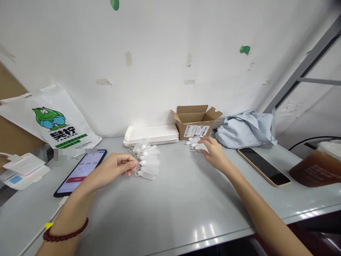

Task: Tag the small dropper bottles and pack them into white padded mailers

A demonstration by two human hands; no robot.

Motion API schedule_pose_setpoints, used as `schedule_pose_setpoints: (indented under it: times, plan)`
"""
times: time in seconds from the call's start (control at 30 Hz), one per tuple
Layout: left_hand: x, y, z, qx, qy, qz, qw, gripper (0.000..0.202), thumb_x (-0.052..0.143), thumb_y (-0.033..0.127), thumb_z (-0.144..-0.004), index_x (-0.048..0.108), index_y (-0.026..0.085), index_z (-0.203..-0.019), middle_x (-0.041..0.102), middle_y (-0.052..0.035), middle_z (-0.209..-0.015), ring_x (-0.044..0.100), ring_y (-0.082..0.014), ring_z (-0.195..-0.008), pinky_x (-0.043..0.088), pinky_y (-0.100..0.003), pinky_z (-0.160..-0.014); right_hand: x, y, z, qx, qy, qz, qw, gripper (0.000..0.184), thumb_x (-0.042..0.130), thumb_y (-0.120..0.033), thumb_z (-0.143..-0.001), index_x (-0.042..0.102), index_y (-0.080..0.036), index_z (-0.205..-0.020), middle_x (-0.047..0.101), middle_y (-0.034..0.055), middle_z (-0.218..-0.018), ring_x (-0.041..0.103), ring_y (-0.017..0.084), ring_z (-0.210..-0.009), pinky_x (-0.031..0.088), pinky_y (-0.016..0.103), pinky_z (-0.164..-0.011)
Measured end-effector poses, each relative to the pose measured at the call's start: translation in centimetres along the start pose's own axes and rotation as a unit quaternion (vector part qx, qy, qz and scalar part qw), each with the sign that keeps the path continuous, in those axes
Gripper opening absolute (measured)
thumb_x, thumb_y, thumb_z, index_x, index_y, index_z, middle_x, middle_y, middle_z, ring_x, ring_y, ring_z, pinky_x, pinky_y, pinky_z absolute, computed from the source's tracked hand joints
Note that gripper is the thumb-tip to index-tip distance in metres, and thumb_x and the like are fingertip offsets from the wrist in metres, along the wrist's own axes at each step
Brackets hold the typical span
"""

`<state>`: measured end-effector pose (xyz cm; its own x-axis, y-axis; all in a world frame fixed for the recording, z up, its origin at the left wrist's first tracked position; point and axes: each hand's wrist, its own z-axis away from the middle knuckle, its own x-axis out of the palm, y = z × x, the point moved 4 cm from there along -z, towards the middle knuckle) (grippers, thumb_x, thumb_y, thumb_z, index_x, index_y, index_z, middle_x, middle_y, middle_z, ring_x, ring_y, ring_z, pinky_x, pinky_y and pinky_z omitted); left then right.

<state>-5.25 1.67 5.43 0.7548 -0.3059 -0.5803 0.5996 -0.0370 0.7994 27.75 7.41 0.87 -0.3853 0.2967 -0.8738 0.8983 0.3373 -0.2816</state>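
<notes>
My left hand (121,165) is at the left of a fanned row of small white tags with string loops (149,153). Its thumb and index finger are pinched at the looped end of one white tag (150,163). Further right, my right hand (213,151) reaches over a smaller group of white tags (195,144) in front of the cardboard box. Its thumb and fingers are apart around the edge of this group, and I see no tag gripped between them.
Behind the tags are a stack of white envelope-like sheets (151,133) and an open cardboard box (195,122). A phone showing a timer (82,169) lies left, near a white bag (66,124). To the right are blue cloth (245,129), another phone (263,167) and a drink cup (317,167).
</notes>
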Motion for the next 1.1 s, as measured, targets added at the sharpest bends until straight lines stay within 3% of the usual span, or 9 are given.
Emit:
schedule_pose_setpoints:
  times: [0.17,0.37,0.47,0.57,0.7,0.9,1.1]
  plan:
    - [0.6,-1.2,-0.6,-0.026,-0.014,0.007,1.000,0.030,0.052,0.045,-0.078,0.061,0.019,-0.066,0.062,-0.0013,-0.068,0.055,-0.0144,-0.061,0.040,-0.023,-0.054,0.4,2.3,-0.3,0.068,-0.050,0.051,0.995,0.031,0.051,-0.014,-0.079,0.056,-0.018,-0.109,0.053,0.0136,-0.118,0.047,0.032,-0.110,0.040,0.045,-0.080]
    - [1.2,-2.2,-1.1,-0.034,-0.016,-0.034,0.999,0.035,0.047,0.049,-0.080,0.060,0.018,-0.070,0.063,-0.0026,-0.071,0.056,-0.0158,-0.062,0.040,-0.025,-0.057,0.7,2.7,-0.4,0.091,-0.098,0.045,0.990,0.026,0.051,-0.019,-0.082,0.058,-0.019,-0.107,0.055,0.0115,-0.118,0.047,0.030,-0.112,0.039,0.041,-0.082]
    - [1.0,-2.4,-1.3,-0.036,0.040,-0.070,0.996,0.036,0.045,0.050,-0.080,0.057,0.018,-0.066,0.062,-0.0015,-0.067,0.056,-0.0162,-0.061,0.040,-0.026,-0.059,0.9,2.6,-0.4,0.103,-0.107,0.050,0.988,0.024,0.051,-0.020,-0.084,0.059,-0.019,-0.107,0.055,0.0111,-0.117,0.047,0.030,-0.111,0.038,0.041,-0.082]
    - [0.5,-2.4,-1.3,-0.053,0.137,-0.147,0.978,0.035,0.044,0.048,-0.080,0.055,0.019,-0.062,0.059,-0.0003,-0.058,0.055,-0.0178,-0.058,0.038,-0.027,-0.058,0.9,2.7,-0.5,0.103,-0.096,0.055,0.989,0.025,0.051,-0.020,-0.083,0.060,-0.020,-0.107,0.056,0.0111,-0.116,0.048,0.029,-0.109,0.039,0.040,-0.081]
    - [0.6,-1.3,-0.8,-0.047,0.226,-0.172,0.958,0.031,0.044,0.044,-0.080,0.061,0.019,-0.074,0.064,-0.0012,-0.063,0.059,-0.0197,-0.062,0.040,-0.028,-0.061,1.0,2.7,-0.5,0.076,-0.080,0.056,0.992,0.027,0.052,-0.020,-0.082,0.061,-0.018,-0.108,0.056,0.0129,-0.116,0.049,0.030,-0.106,0.041,0.039,-0.078]
    - [2.6,0.3,-0.1,0.001,0.284,-0.106,0.953,0.027,0.047,0.042,-0.081,0.062,0.019,-0.082,0.060,0.0013,-0.057,0.057,-0.0171,-0.056,0.040,-0.025,-0.055,0.9,2.6,-0.5,0.042,-0.077,0.049,0.995,0.031,0.059,-0.015,-0.074,0.061,-0.017,-0.105,0.058,0.0113,-0.115,0.052,0.028,-0.105,0.042,0.037,-0.080]
    - [4.8,1.4,0.5,0.057,0.285,-0.069,0.954,0.024,0.046,0.038,-0.083,0.061,0.019,-0.086,0.051,0.0039,-0.055,0.047,-0.0123,-0.048,0.037,-0.022,-0.049,0.7,2.6,-0.5,0.063,-0.100,0.018,0.993,0.021,0.059,-0.012,-0.073,0.060,-0.015,-0.094,0.065,0.0098,-0.096,0.061,0.022,-0.087,0.044,0.030,-0.072]
